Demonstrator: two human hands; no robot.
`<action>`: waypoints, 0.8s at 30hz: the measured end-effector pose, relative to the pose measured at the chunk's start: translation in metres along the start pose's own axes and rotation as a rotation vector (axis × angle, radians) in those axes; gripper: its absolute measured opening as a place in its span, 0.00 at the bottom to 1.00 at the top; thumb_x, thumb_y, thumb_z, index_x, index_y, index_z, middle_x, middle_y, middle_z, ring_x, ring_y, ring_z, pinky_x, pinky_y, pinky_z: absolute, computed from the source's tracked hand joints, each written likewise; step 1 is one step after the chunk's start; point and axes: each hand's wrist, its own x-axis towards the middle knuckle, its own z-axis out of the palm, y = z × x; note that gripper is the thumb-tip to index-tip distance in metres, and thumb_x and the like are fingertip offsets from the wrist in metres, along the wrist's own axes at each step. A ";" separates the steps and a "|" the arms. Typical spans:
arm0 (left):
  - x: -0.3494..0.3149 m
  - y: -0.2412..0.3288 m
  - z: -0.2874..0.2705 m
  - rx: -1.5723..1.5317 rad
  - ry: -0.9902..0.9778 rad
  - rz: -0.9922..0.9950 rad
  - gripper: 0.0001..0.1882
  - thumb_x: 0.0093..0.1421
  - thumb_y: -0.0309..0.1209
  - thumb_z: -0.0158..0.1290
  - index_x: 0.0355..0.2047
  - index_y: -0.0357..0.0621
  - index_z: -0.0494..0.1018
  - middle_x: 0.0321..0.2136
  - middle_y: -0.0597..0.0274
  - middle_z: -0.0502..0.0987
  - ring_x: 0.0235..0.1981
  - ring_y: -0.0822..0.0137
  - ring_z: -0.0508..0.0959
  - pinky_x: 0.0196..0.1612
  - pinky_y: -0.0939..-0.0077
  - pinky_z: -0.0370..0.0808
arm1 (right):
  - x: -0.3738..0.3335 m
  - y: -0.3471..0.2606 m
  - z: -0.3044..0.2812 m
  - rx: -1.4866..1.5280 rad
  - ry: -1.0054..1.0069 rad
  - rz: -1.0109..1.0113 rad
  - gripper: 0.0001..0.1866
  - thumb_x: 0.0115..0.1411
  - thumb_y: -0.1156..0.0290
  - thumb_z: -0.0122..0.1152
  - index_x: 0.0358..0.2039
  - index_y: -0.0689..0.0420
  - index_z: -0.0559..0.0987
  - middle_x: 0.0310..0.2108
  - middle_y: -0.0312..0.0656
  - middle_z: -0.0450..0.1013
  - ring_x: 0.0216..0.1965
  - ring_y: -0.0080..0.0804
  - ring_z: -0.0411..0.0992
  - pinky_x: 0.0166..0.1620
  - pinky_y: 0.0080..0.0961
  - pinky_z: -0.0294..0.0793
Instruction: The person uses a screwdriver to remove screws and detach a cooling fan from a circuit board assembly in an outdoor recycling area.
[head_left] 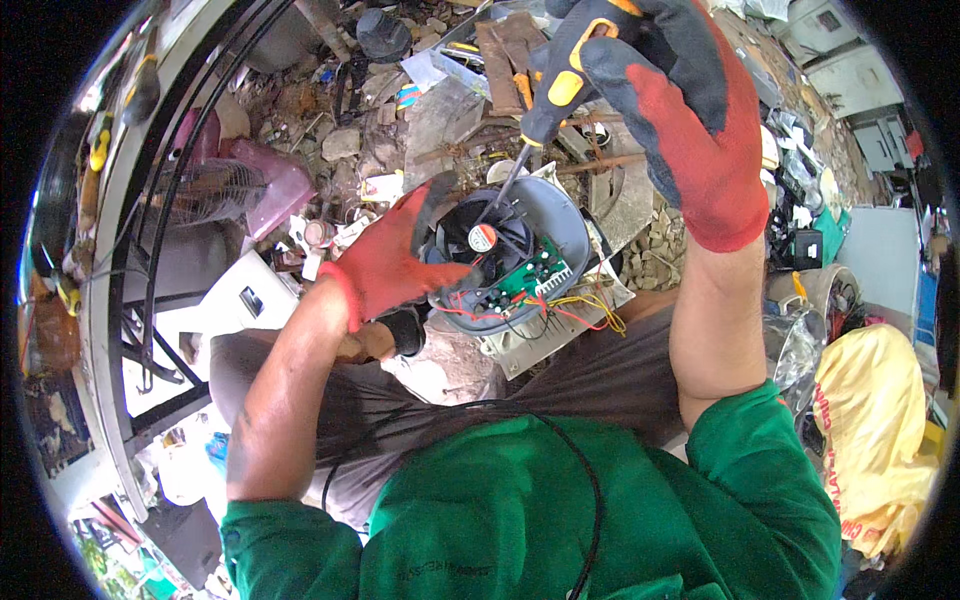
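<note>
My right hand (690, 125), in a red and dark grey work glove, is closed around the black and yellow handle of a screwdriver (550, 110). Its metal shaft slants down into a round black fan (482, 215) with a sticker at its hub. The fan sits in an oval grey plastic housing (568, 215), beside a green circuit board (530, 278) with red, black and yellow wires (600, 312). Around the housing's left side, my left hand (390, 255) grips it, gloved the same way, thumb and fingers apart. The screwdriver's tip is too small to make out.
Below the housing is a pale plastic panel (530, 350), near a large stone (455, 365). Rubble and scrap cover the ground ahead. A metal frame (105, 240) stands at left, a pink plastic piece (275, 180) behind it. A yellow sack (875, 430) lies at right.
</note>
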 end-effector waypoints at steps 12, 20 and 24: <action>0.000 -0.012 0.003 0.356 -0.154 0.013 0.61 0.44 0.40 0.69 0.70 0.34 0.44 0.64 0.35 0.61 0.66 0.47 0.63 0.68 0.67 0.60 | 0.005 0.019 0.014 -0.007 -0.052 -0.093 0.25 0.60 0.80 0.55 0.58 0.73 0.69 0.46 0.48 0.75 0.39 0.26 0.74 0.39 0.20 0.74; 0.014 -0.026 0.007 0.076 -0.098 0.175 0.44 0.55 0.34 0.63 0.67 0.38 0.53 0.55 0.41 0.73 0.56 0.49 0.75 0.60 0.65 0.70 | -0.001 0.008 0.035 -0.220 -0.262 -0.160 0.25 0.58 0.82 0.55 0.58 0.66 0.72 0.48 0.49 0.75 0.38 0.30 0.73 0.39 0.25 0.75; 0.018 -0.034 0.006 0.094 -0.034 0.172 0.42 0.57 0.34 0.61 0.67 0.38 0.54 0.50 0.43 0.77 0.51 0.51 0.79 0.55 0.64 0.74 | -0.001 0.006 0.037 -0.216 -0.317 -0.196 0.27 0.54 0.80 0.59 0.57 0.64 0.74 0.49 0.51 0.74 0.39 0.36 0.74 0.41 0.30 0.75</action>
